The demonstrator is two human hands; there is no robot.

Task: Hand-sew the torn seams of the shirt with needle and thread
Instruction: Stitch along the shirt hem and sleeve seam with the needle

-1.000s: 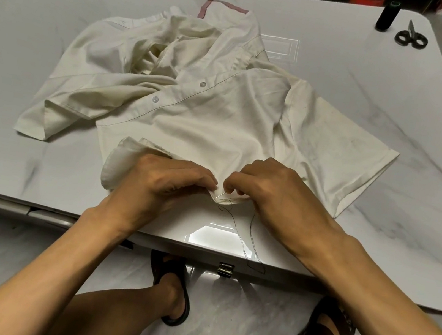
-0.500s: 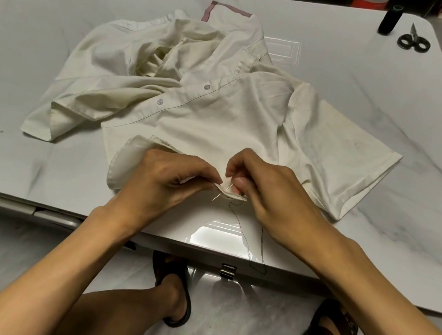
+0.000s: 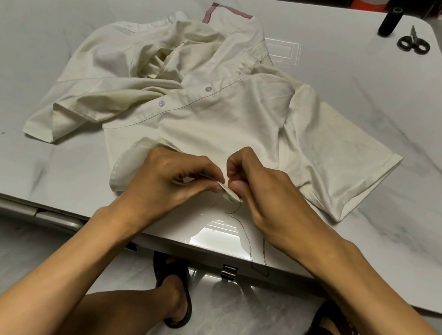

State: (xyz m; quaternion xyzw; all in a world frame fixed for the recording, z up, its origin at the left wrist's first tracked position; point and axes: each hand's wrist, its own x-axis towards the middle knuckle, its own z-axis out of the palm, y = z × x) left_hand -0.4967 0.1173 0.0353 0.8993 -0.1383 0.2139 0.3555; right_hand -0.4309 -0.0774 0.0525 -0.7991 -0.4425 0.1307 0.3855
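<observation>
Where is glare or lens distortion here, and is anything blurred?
Head view: glare patch on the glossy white marble table, in front of the cream cotton shirt; table edges bow from the wide lens; the thin dark thread looks sharp.

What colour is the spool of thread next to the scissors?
The spool is black, seen in the head view.

views: one, wide-angle, worn on my head | faces: forward and down across the bench | range: close above my left hand and right hand | frame: bench's far edge at top, my feet at bottom
</observation>
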